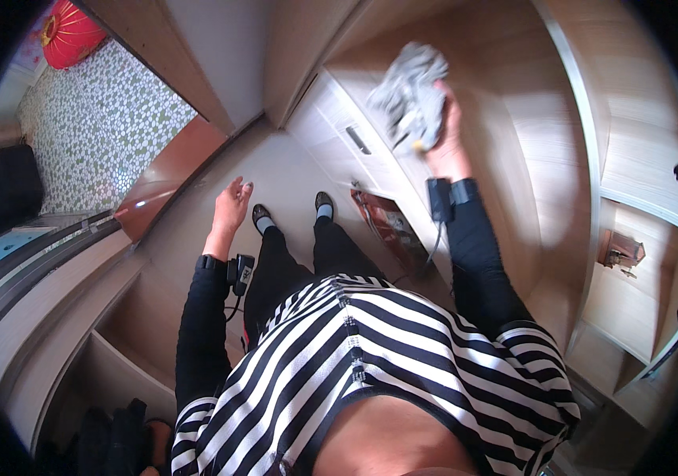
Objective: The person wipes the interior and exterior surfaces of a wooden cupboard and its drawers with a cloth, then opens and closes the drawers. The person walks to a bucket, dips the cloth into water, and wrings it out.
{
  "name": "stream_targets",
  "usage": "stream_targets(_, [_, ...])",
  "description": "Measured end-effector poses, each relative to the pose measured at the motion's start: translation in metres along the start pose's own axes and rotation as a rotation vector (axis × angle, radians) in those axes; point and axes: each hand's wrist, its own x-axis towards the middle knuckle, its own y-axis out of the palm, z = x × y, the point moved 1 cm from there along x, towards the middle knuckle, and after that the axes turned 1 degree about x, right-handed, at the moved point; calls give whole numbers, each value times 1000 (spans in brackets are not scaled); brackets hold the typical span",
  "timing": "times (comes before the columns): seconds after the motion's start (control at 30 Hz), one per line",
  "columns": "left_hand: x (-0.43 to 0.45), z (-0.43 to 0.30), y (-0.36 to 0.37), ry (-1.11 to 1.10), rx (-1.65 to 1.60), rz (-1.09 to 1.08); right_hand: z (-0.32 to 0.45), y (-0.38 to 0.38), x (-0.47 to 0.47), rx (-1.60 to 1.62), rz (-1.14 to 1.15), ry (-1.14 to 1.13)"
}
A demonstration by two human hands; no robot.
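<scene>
My right hand (pixel 447 128) grips a crumpled grey cloth (pixel 411 95), blurred by motion. Both are at the pale wood-grain cabinet (pixel 529 119) on the right, by its open compartment above a drawer front (pixel 339 119). Whether the cloth touches the cabinet surface, I cannot tell. With nothing in it and fingers slightly apart, my left hand (pixel 231 205) hangs over the floor to the left of my shoes. A strap with a small black device sits on each wrist.
Below the drawer is an open niche with a reddish-brown item (pixel 392 223). A small wooden ornament (pixel 621 250) stands on a right-hand shelf. Dark items (pixel 113 434) fill a lower-left compartment. Beyond the doorway lie a pebble-patterned floor (pixel 101 125), a red lantern (pixel 71 35) and a black object (pixel 6 190).
</scene>
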Motion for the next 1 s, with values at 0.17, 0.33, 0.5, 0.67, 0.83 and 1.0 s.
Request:
stream_targets(0.17, [2,-4,1,-12,34,79,-4,7,68,-672,-139,-53])
stream_targets(0.33, [8,-13,18,91,51,177,-89,9,98,-2083,-240,-529])
stream_targets(0.5, [24,-29,43,104,90,302,-89,-10,41,-2113,-187,-637])
stream_targets(0.67, [29,-53,75,142,77,360,-85,-35,-35,-2053,-133,-516])
stream_targets(0.83, [22,-54,98,128,79,495,-87,-68,-113,-2060,-181,-326])
stream_targets(1.0, [14,-36,113,178,111,512,-85,-108,-200,-2014,-283,-291])
